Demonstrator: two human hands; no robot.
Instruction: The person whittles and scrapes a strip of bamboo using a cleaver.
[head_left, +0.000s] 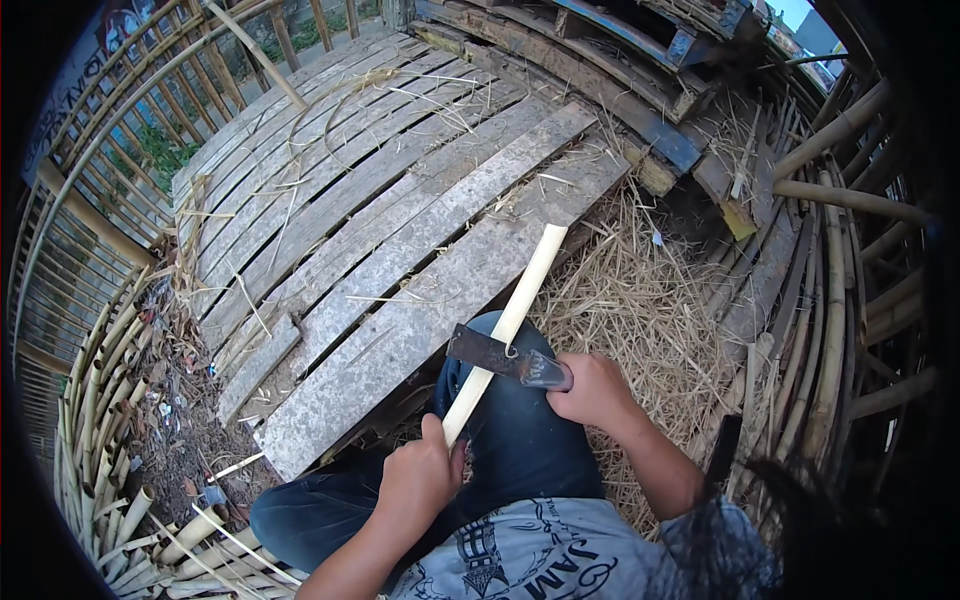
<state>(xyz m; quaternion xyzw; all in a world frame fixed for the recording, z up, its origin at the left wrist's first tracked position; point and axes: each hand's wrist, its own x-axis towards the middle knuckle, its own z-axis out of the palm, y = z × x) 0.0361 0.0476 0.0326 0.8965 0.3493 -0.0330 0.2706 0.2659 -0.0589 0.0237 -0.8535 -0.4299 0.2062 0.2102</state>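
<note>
A pale split-bamboo strip (527,284) slants up and away from my lap, its far end over the edge of the planks. My left hand (420,474) is closed round its near end. In my right hand (594,390) I grip the handle of a broad-bladed knife (484,350), which looks like a cleaver. The dark blade lies crosswise over the strip, above my knee. A small curl of shaving (511,351) stands at the blade's edge. My fingers hide most of the knife's handle.
A weathered plank platform (350,405) lies ahead and to the left. Straw-like shavings (640,310) are heaped on the right, below stacked timber with blue paint (668,142). Bamboo poles (825,310) line the right side, more cut bamboo (105,400) the left. A bamboo fence (90,190) curves behind.
</note>
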